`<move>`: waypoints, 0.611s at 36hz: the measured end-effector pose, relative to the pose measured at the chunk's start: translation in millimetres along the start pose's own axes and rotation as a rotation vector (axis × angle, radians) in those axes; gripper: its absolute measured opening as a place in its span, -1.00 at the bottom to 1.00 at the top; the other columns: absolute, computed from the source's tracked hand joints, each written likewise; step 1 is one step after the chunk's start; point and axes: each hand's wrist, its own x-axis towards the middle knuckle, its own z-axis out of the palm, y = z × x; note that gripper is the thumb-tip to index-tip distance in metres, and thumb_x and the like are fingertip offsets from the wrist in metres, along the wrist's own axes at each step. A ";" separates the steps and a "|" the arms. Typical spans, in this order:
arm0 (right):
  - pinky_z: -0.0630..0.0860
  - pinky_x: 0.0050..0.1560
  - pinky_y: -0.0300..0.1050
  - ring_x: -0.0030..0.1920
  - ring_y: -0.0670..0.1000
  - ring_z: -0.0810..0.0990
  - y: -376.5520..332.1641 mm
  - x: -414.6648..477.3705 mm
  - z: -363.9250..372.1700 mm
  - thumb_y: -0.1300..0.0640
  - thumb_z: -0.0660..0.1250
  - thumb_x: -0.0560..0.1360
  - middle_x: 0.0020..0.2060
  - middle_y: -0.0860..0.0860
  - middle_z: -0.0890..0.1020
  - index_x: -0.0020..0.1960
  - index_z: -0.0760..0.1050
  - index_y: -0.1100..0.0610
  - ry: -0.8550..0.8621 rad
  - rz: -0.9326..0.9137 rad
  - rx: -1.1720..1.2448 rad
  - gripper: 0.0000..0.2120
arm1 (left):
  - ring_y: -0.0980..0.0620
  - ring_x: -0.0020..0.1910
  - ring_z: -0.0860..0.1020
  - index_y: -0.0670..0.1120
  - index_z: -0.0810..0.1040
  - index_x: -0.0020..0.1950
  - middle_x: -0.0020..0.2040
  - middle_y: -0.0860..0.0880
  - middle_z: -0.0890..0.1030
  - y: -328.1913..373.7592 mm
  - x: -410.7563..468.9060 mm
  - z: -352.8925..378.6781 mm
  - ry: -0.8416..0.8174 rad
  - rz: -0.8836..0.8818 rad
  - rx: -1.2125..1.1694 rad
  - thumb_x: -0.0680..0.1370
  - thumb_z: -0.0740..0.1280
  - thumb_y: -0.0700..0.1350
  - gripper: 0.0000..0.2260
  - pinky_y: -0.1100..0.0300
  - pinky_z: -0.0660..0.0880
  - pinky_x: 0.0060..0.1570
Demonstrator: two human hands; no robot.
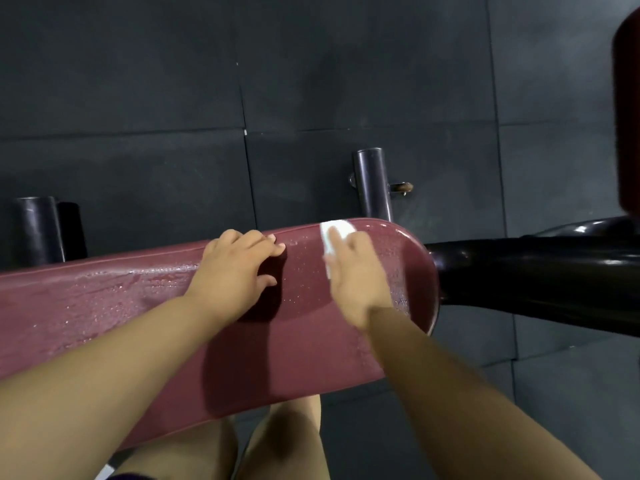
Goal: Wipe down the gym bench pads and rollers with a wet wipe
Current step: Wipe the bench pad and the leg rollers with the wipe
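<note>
A dark red bench pad (104, 306) runs across the middle of the head view, its surface beaded with wet streaks. My right hand (356, 275) presses a white wet wipe (336, 233) flat against the pad near its rounded right end, fingers stretched over the wipe. My left hand (235, 268) rests on the pad a little to the left, fingers spread along the far edge and holding nothing. A dark red roller (627, 116) shows at the right edge, partly cut off.
A thick black frame tube (536, 271) leaves the pad's right end. Two dark metal posts (372, 183) (36, 230) stand behind the pad on black rubber floor tiles (138, 81). My bare legs (277, 441) are below the pad's near edge.
</note>
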 end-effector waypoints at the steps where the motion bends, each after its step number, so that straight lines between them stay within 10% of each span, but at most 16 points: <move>1: 0.38 -0.05 -0.14 -0.22 -0.25 0.44 0.0 -3.0 1.0 -0.11 0.16 0.59 -0.17 -0.17 0.45 -0.13 0.40 -0.18 -0.015 -0.093 -0.067 -0.87 | -0.14 -0.05 0.48 -0.05 0.61 0.14 0.11 0.02 0.60 -1.2 -1.1 1.2 0.010 0.007 0.001 0.28 0.58 -0.12 -0.55 -0.02 0.39 0.00; 3: 0.46 0.07 -0.04 -0.14 -0.15 0.50 12.2 -3.9 -1.5 -0.27 0.15 0.53 -0.22 -0.17 0.45 -0.22 0.40 -0.27 -0.034 -0.206 -0.153 -0.81 | -0.16 -0.08 0.49 -0.07 0.61 0.15 0.12 0.00 0.61 -2.6 -3.0 2.4 0.012 0.014 0.009 0.27 0.58 -0.13 -0.54 -0.03 0.43 -0.01; 6: 0.39 0.24 -0.08 0.12 -0.05 0.51 37.3 -0.6 -13.9 -0.12 0.14 0.56 0.05 -0.09 0.58 0.19 0.53 -0.10 0.057 -0.096 0.036 -0.70 | -0.17 -0.09 0.50 -0.08 0.60 0.16 0.12 -0.02 0.60 -2.0 -4.3 3.5 0.029 0.018 0.024 0.28 0.57 -0.15 -0.53 -0.04 0.44 0.00; 12: 0.26 0.02 -0.27 -0.01 0.01 0.42 50.1 -19.2 -15.2 0.26 0.10 0.56 -0.04 -0.09 0.35 0.26 0.43 -0.02 0.404 0.626 0.140 -0.65 | -0.08 0.20 0.33 -0.01 0.45 0.33 0.31 0.06 0.43 9.5 -2.4 -3.6 -0.074 -0.054 0.026 0.46 0.42 -0.01 -0.54 0.04 0.28 0.24; 18: 0.31 0.11 -0.03 0.18 0.15 0.42 14.3 -51.1 23.2 0.09 -0.03 0.59 0.18 0.12 0.47 0.39 0.36 0.07 -0.220 -0.056 -0.107 -0.58 | -0.07 0.31 0.24 -0.04 0.41 0.37 0.36 0.03 0.33 22.9 -3.3 -7.5 -0.127 -0.045 0.009 0.46 0.41 -0.01 -0.50 0.08 0.21 0.33; 22: 0.39 0.09 -0.14 0.07 0.08 0.53 50.8 -48.0 -5.8 0.01 0.08 0.59 -0.02 0.01 0.57 0.20 0.54 0.06 0.139 0.075 0.119 -0.66 | -0.07 0.34 0.29 -0.08 0.46 0.34 0.37 0.01 0.40 29.0 -12.8 -4.2 -0.066 0.045 -0.072 0.48 0.40 -0.09 -0.57 0.16 0.17 0.35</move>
